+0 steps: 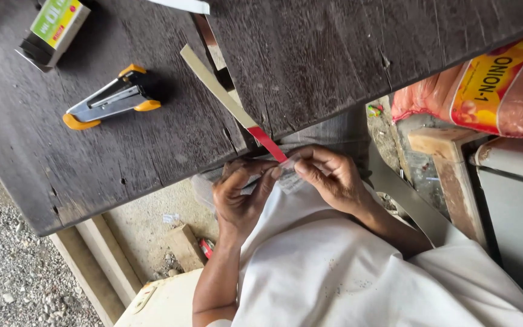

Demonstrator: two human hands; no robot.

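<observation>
My left hand (241, 194) and my right hand (331, 175) meet just below the edge of a dark wooden table (310, 66). Both pinch a small clear plastic packet (287, 174) between the fingertips. A long thin strip (228, 100), pale along its length with a red end, runs from the tabletop down to the packet, its red tip touching my fingers. What is inside the packet is too small to make out. White cloth (334, 272) covers my lap beneath the hands.
A grey stapler with yellow-orange trim (111, 98) lies on the table at the left, a small green-labelled box (54, 29) beyond it. A red mesh sack with a yellow label (485, 91) sits at the right. Wooden blocks (183, 245) and gravel (7, 266) lie below.
</observation>
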